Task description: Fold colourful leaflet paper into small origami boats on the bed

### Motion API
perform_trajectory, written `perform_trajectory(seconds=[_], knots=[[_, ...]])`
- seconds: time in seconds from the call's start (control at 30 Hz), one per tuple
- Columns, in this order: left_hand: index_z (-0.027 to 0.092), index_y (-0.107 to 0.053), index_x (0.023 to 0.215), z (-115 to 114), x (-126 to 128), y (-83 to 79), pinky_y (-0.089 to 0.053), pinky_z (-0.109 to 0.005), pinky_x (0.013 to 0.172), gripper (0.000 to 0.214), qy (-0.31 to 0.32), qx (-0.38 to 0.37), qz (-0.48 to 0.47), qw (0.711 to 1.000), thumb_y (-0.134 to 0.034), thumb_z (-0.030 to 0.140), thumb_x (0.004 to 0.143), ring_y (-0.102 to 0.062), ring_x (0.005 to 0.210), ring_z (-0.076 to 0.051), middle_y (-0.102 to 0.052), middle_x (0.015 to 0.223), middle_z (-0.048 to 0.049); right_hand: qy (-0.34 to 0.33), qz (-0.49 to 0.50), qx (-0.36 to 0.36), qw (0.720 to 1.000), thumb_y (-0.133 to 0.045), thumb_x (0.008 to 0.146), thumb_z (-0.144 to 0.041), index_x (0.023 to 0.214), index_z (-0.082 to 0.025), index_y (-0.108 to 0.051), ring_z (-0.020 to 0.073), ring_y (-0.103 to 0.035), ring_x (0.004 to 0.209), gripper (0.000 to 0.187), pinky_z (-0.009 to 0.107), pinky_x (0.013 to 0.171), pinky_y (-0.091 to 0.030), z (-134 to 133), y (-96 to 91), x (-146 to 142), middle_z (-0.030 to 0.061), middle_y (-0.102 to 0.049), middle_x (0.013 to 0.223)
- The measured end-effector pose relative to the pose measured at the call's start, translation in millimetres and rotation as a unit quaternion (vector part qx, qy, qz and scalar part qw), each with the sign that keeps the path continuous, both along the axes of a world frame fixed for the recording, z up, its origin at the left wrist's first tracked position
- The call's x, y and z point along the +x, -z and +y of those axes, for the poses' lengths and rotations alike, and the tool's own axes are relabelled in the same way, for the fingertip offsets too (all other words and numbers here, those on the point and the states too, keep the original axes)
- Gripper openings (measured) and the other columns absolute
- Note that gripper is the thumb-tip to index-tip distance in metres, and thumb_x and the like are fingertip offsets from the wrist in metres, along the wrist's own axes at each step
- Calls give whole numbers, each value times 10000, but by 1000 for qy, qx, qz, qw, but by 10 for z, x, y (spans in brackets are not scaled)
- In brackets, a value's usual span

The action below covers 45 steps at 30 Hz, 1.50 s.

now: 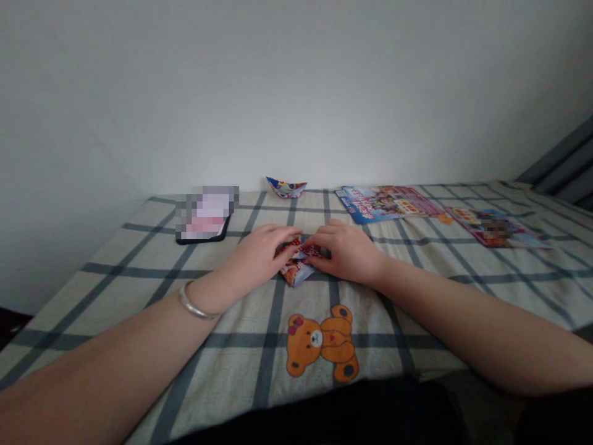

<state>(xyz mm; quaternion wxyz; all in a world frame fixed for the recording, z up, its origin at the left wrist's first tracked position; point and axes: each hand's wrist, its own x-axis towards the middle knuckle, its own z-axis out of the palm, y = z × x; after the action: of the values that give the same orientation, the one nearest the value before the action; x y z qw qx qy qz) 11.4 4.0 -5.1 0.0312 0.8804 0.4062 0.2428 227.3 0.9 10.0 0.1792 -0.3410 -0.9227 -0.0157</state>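
Between my two hands a small folded piece of printed paper (pixel 296 272) lies on the checked cloth, its corner pointing toward me. My left hand (pixel 264 250), with a silver bangle at the wrist, grips its left side with thumb and fingers. From the right, my right hand (pixel 345 250) pinches the other side. The fingers cover the upper part of the paper. Farther back, near the wall, stands a folded paper boat (pixel 287 188) in similar colourful print.
A phone (pixel 204 213) with a blurred screen lies at the back left. Colourful printed leaflets (pixel 384 203) rest at the back right, with another sheet (pixel 498 228) nearer the right. The checked cloth (pixel 222 383) bears a printed teddy bear (pixel 322 343). A white wall (pixel 296 93) rises behind.
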Motion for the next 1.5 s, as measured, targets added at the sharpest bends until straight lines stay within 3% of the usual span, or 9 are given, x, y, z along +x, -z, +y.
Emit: perform_trajectory(seconds=[0.17, 0.33, 0.47, 0.7, 0.93, 1.23, 1.5], knots=[[175, -603, 1223, 16, -22, 17, -464, -397, 1023, 316, 8, 11, 26, 1000, -485, 299, 957, -577, 1155, -215, -645, 1216, -83, 7, -18, 9, 1000, -547, 928, -388, 1082, -199, -717, 206, -556, 880, 297, 314, 758, -389, -3, -15, 31, 67, -688, 912], [184, -612, 1237, -10, -5, 26, -404, -427, 1095, 344, -7, 34, 74, 997, -395, 275, 986, -396, 1368, -247, -608, 1286, -79, 18, -28, -4, 999, -538, 939, -349, 1099, -203, -719, 197, -572, 882, 282, 299, 741, -392, 25, -6, 44, 71, -673, 939], [144, -548, 1308, -26, 5, 45, -381, -427, 1109, 382, 4, 53, 102, 993, -358, 271, 1001, -333, 1404, -258, -580, 1335, -84, 21, -26, -16, 999, -508, 957, -342, 1128, -190, -704, 190, -576, 890, 301, 288, 754, -401, 52, 12, 38, 79, -657, 957], [143, -651, 1127, -47, 17, -32, -442, -412, 1009, 301, 4, 78, 109, 991, -447, 312, 984, -548, 1097, -240, -679, 1089, -73, 30, -20, -39, 999, -492, 966, -335, 1219, -216, -663, 185, -571, 889, 327, 280, 768, -405, 94, 38, 34, 78, -641, 944], [125, -641, 1137, -67, 38, -49, -440, -406, 1003, 282, 22, 91, 150, 984, -454, 266, 980, -558, 1096, -240, -667, 1099, -97, 11, -13, -40, 999, -479, 969, -323, 1233, -183, -650, 197, -561, 905, 344, 302, 812, -414, 141, 79, 37, 90, -629, 945], [154, -622, 1097, 3, -15, 29, -462, -390, 981, 212, 11, 12, 14, 1000, -491, 243, 956, -584, 1064, -208, -663, 1090, -80, 1, -16, -46, 999, -476, 967, -311, 1251, -178, -633, 199, -548, 889, 350, 303, 792, -409, 190, 90, 42, 88, -609, 938], [184, -667, 1083, 18, -31, -2, -477, -411, 984, 235, 28, -17, -1, 999, -480, 237, 951, -612, 1058, -197, -691, 1112, -59, -18, -4, -96, 995, -473, 971, -307, 1307, -206, -592, 186, -563, 918, 370, 290, 796, -415, 232, 78, 58, 78, -609, 976]])
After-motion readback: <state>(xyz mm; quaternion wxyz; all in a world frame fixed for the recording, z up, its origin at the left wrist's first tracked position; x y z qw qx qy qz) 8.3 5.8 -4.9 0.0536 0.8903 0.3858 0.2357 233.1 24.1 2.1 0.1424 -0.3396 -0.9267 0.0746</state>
